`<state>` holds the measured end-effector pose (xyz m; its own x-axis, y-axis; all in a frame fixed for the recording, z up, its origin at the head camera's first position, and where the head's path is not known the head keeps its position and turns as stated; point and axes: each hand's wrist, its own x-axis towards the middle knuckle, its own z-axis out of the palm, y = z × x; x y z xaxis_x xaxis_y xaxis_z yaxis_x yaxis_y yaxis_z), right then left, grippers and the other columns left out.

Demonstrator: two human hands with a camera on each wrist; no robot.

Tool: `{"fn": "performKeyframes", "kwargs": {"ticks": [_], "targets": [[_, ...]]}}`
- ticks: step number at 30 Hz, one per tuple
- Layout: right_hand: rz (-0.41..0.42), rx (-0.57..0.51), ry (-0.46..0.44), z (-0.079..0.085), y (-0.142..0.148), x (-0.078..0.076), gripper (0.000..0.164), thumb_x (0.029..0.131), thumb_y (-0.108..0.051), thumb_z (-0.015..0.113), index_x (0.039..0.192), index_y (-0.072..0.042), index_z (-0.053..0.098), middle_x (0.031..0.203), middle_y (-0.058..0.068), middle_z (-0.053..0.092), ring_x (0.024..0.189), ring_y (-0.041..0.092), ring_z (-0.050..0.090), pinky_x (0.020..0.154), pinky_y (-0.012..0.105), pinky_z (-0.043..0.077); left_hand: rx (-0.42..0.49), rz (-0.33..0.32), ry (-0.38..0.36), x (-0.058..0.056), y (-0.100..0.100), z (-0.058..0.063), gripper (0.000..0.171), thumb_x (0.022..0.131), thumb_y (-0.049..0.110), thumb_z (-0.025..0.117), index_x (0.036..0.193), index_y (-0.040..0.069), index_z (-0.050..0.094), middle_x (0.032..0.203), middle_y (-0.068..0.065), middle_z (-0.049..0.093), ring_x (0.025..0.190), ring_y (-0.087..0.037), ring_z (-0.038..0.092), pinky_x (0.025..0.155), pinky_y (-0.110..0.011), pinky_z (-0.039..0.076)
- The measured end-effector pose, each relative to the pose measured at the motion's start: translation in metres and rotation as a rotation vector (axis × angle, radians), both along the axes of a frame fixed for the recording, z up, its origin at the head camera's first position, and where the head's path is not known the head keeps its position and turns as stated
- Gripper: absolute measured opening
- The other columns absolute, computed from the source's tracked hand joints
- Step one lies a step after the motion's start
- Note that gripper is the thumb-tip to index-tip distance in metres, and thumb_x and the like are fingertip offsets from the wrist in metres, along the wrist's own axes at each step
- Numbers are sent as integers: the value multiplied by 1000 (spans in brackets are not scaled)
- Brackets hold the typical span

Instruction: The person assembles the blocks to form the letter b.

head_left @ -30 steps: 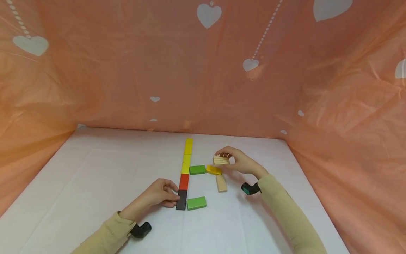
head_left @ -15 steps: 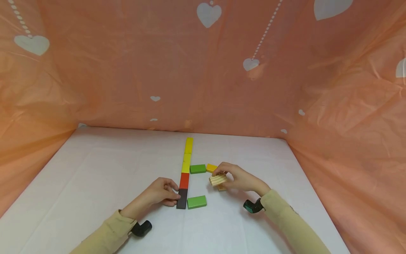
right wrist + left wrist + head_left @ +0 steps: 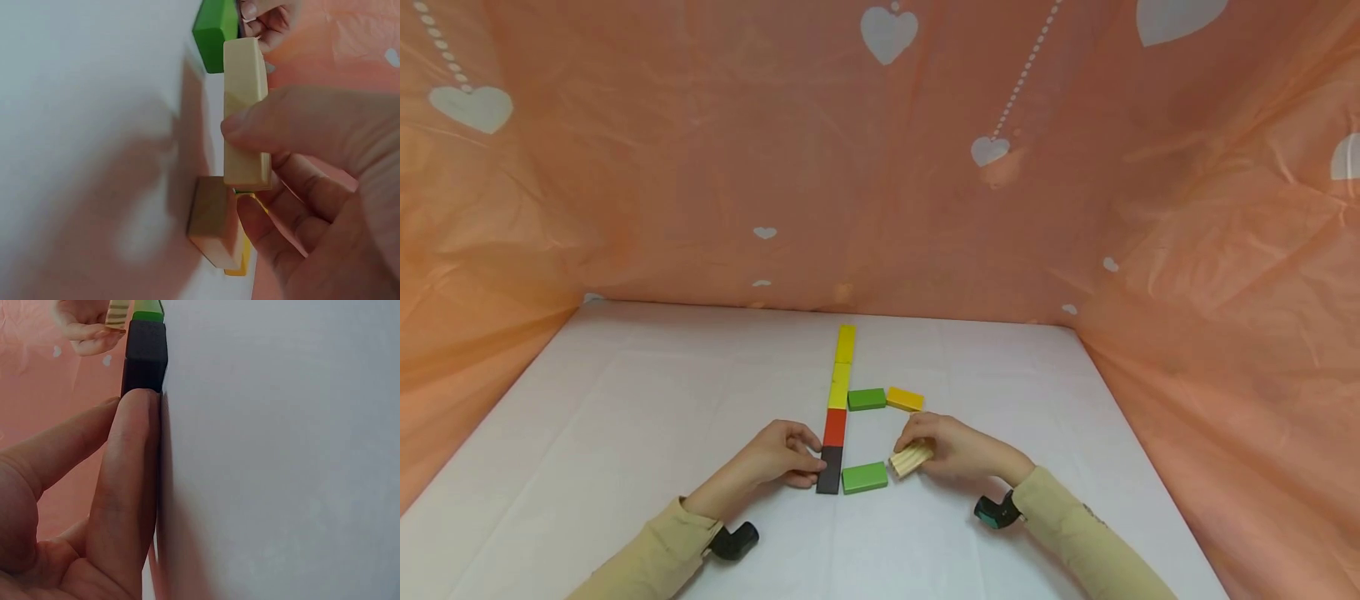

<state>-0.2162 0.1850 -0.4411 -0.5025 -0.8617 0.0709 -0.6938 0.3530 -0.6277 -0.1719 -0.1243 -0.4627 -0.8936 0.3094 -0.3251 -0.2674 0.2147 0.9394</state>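
Note:
In the head view, my left hand (image 3: 778,454) rests on the table with its fingertips against the left side of a black block (image 3: 830,471). The left wrist view shows fairly straight fingers touching that block. My right hand (image 3: 958,448) pinches a plain wooden block (image 3: 912,458) with striped grain, thumb on one face, just right of the near green block (image 3: 864,477). The right wrist view shows this block held off the table. A second plain wooden block (image 3: 212,219) lies below it, hidden by my hand in the head view.
Ahead of the black block, a red block (image 3: 835,427) and two yellow blocks (image 3: 840,385) continue a straight line. A far green block (image 3: 867,400) juts right from it, with an orange-yellow block (image 3: 906,398) angled beside that. A heart-patterned pink sheet (image 3: 887,183) walls the table.
My right hand has brought the wooden block nearer to me and lower, from above the orange-yellow block to beside the near green one, and tilted it. My left hand stays at the black block.

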Motion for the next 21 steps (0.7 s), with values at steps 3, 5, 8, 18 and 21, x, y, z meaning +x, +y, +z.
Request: {"fn": "performKeyframes", "kwargs": {"ticks": [3, 5, 8, 18, 21], "targets": [[15, 7, 21, 0, -2, 2, 44, 75, 14, 65, 108, -16, 66, 106, -7, 58, 98, 9, 52, 88, 25, 49, 0, 2, -3, 0, 0, 0, 27, 79, -4, 74, 100, -9, 58, 73, -11, 58, 57, -14, 64, 57, -29, 59], [16, 15, 34, 0, -2, 4, 44, 75, 14, 65, 108, -16, 66, 105, -7, 58, 98, 8, 52, 88, 25, 48, -1, 1, -2, -1, 0, -1, 27, 79, -5, 74, 100, -10, 57, 73, -12, 58, 57, -14, 64, 58, -29, 59], [14, 38, 49, 0, -4, 5, 44, 76, 12, 65, 108, -17, 67, 106, -9, 58, 99, 8, 50, 89, 25, 46, -2, 0, -1, -1, 0, 0, 27, 79, -5, 74, 100, -10, 57, 74, -12, 58, 57, -14, 64, 58, -29, 59], [-2, 70, 61, -2, -5, 7, 41, 78, 9, 66, 110, -17, 66, 108, -10, 59, 101, 7, 49, 91, 25, 45, -17, 10, -8, 0, 1, 1, 28, 79, -3, 75, 100, -9, 58, 74, -12, 58, 57, -15, 64, 59, -29, 59], [-7, 67, 62, -1, -5, 7, 39, 79, 8, 67, 109, -17, 66, 108, -11, 60, 101, 7, 50, 91, 25, 45, -23, 5, -6, 0, 1, 1, 29, 79, -2, 75, 101, -8, 57, 75, -12, 59, 58, -15, 64, 59, -29, 59]]}}
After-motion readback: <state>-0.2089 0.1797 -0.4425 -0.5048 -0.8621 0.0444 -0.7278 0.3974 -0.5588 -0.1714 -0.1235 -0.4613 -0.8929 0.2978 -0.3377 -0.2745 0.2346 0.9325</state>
